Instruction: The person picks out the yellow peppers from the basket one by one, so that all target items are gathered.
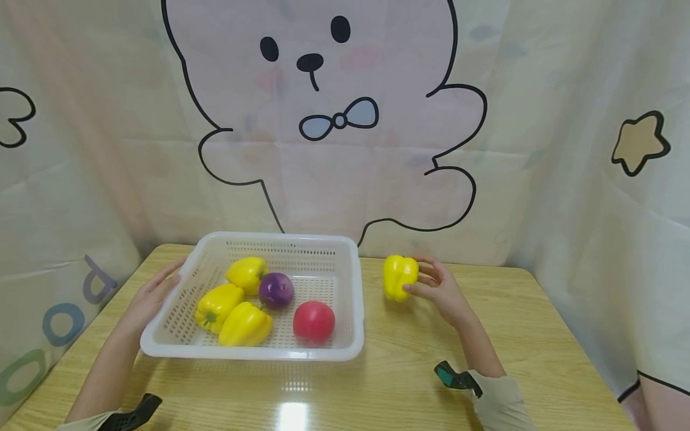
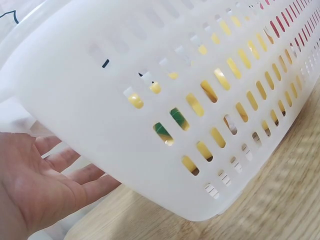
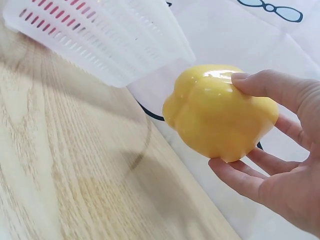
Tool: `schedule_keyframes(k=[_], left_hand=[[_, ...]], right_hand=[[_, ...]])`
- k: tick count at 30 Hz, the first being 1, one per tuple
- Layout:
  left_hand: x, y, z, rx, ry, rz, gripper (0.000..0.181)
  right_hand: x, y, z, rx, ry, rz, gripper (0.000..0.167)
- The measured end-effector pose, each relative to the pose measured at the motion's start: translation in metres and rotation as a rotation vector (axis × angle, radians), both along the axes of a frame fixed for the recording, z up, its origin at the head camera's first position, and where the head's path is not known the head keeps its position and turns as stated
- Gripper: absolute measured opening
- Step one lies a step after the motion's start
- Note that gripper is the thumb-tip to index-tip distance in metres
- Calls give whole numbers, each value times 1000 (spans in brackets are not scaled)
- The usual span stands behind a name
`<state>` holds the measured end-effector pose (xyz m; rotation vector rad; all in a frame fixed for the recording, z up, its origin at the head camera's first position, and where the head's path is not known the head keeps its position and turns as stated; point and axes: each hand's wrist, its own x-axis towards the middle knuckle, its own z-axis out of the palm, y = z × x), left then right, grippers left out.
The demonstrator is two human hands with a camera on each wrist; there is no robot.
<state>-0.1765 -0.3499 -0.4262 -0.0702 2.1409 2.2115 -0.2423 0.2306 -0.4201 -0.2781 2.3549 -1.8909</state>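
Between the thumb and fingers of my right hand [image 1: 439, 289] is a yellow bell pepper [image 1: 399, 278], to the right of the white basket [image 1: 253, 354]. The right wrist view shows that pepper [image 3: 220, 115] pinched above the table, apart from the basket. My left hand [image 1: 153, 301] rests against the basket's left side with its fingers extended; in the left wrist view the fingers [image 2: 75, 170] lie along the outer wall. Inside the basket are yellow bell peppers [image 1: 245, 325], a purple round vegetable or fruit [image 1: 276, 290] and a red round fruit [image 1: 314, 322].
The wooden table [image 1: 458, 395] extends under and around the basket. A printed curtain [image 1: 334, 179] with a cartoon bear hangs right behind the table's back edge and along both sides. Dark straps [image 1: 458, 378] circle both sleeves.
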Motion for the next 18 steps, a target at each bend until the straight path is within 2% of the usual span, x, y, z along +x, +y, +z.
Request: schedule_keyframes(k=[8, 18], left_hand=[[1, 0, 0, 4, 27, -8, 38], [1, 0, 0, 19, 19, -10, 36]], right_hand=[[-6, 4, -13, 12, 0, 6, 72], [-7, 3, -20, 16, -46, 14, 71]])
